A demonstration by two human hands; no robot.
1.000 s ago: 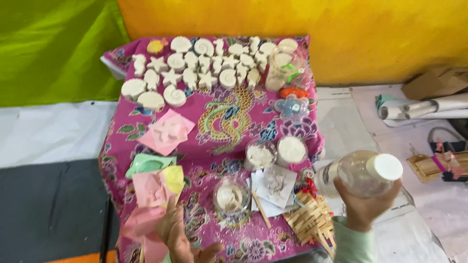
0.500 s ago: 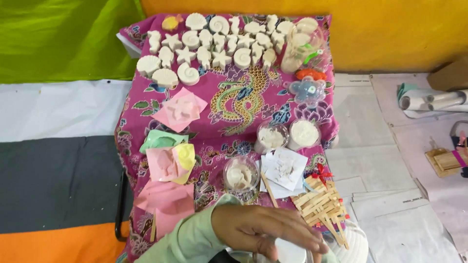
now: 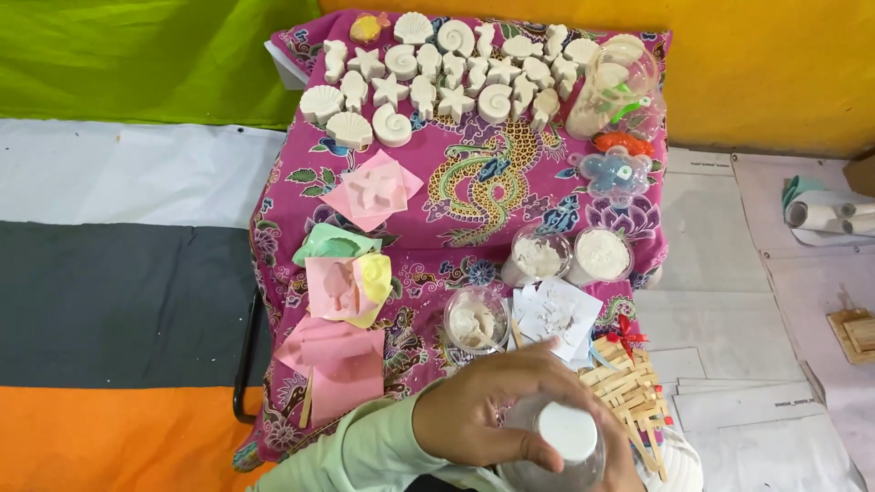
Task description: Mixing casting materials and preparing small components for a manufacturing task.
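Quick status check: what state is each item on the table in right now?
bottle: white cap on, gripped by left hand
right hand: under the bottle, mostly hidden
cup: open, white paste inside
two tubs: open, hold white powder
shell casts: out of moulds, in rows

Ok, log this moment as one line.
left hand: gripping white cap | bottle: clear, upright | right hand: under bottle, mostly hidden | nearby: cup of white powder, wooden sticks
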